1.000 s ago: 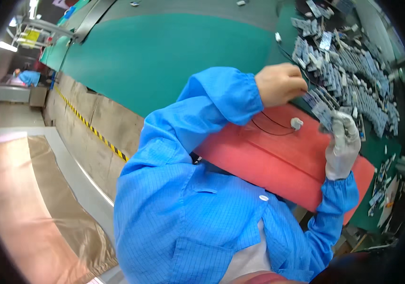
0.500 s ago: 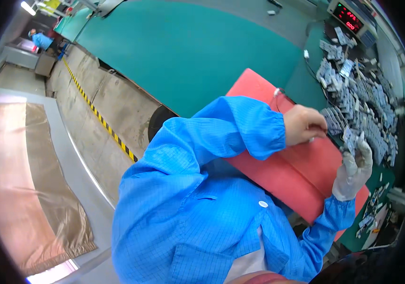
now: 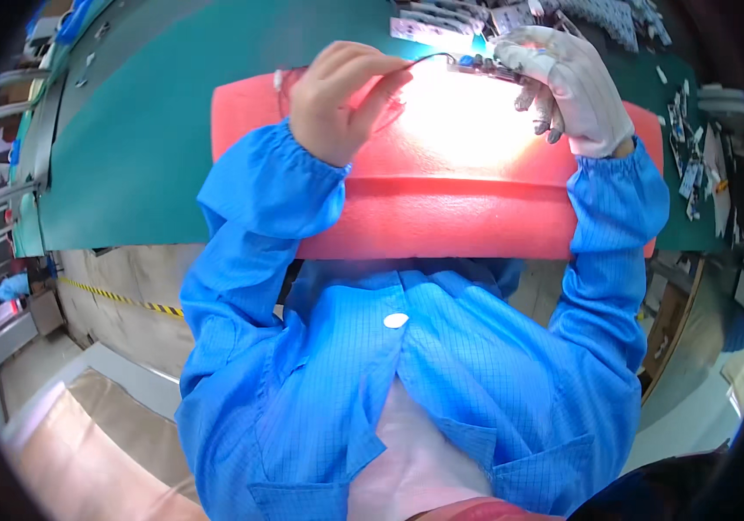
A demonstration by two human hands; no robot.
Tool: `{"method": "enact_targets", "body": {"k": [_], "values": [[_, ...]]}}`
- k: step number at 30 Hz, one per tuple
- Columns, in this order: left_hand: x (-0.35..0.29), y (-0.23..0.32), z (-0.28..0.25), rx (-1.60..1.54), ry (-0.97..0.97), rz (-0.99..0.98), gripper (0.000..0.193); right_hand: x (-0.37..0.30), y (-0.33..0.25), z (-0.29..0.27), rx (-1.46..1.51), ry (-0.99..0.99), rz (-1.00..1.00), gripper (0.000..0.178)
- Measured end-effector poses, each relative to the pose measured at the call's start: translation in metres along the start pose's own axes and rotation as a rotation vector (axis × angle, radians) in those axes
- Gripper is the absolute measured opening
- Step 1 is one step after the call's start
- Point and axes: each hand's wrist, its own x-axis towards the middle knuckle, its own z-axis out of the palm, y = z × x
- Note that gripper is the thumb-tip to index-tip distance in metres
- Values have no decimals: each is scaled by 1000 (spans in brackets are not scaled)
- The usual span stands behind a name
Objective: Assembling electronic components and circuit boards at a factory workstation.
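My right hand [image 3: 572, 87], in a white glove with dirty fingertips, grips a small circuit board [image 3: 486, 66] with blue and dark parts on it. A thin dark wire [image 3: 431, 57] runs from the board's left end to my bare left hand [image 3: 341, 95]. Its thumb and forefinger are pinched together at that wire. Both hands are over the far part of a red pad [image 3: 459, 217], which has a crease across it. A strong white glare spreads on the pad just below the board and washes out detail there.
Behind my right hand lies a heap of circuit boards [image 3: 593, 19]. More boards and small pieces [image 3: 693, 165] are scattered at the right. A green mat [image 3: 146, 174] covers the bench. A white connector on a lead [image 3: 278, 80] rests at the pad's far left edge.
My view has swung round, so the pad now lies level across it and the red-digit display is out of sight. A bright glare has appeared below the board.
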Motion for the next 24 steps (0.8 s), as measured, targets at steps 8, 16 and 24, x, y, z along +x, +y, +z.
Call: {"method": "enact_targets", "body": {"k": [8, 16, 24], "values": [[-6, -8, 2, -77, -42, -47, 14, -1, -33, -5, 105, -52, 261, 24], [-3, -6, 3, -91, -63, -49, 16, -2, -37, -4, 92, 57, 313, 31], [6, 4, 6, -124, -54, -75, 16, -7, -13, -12, -50, 78, 2, 37]]}}
